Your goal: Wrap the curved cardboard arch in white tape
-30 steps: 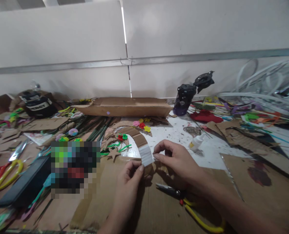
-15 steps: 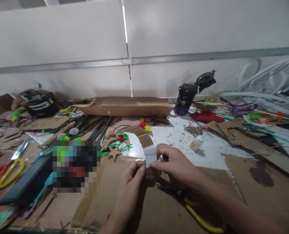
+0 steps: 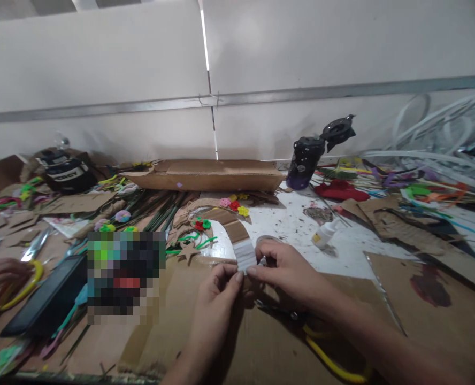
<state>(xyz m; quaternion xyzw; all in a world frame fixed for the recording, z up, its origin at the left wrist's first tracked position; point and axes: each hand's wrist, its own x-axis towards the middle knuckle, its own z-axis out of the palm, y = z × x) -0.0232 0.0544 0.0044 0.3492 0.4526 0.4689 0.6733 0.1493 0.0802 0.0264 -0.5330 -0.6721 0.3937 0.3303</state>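
Note:
Both my hands pinch the near end of a curved, ribbed cardboard strip (image 3: 236, 231), whose lower part has a white band (image 3: 245, 253) around it. Thumb and fingers of my left hand (image 3: 218, 299) close on its lower left edge. My right hand (image 3: 280, 267) grips the lower right edge, its index finger bent. The strip's very end is hidden by my fingers. A grey rounded rim, not clear enough to name, shows behind my right knuckles. Beneath my right forearm lie yellow-handled scissors (image 3: 321, 347), on a cardboard sheet (image 3: 267, 353).
A small white glue bottle (image 3: 323, 233) stands right of my hands. Behind are a long cardboard box (image 3: 217, 176) and a dark bottle (image 3: 303, 163) with its lid up. Flower decorations (image 3: 202, 224) lie left of the strip. Another person's hand (image 3: 0, 272) is at red-and-yellow-handled scissors (image 3: 37, 278).
The strip's white band has shifted slightly left and down, while my hands stay nearly in place. At far left, another person's hand has come over the scissors handles.

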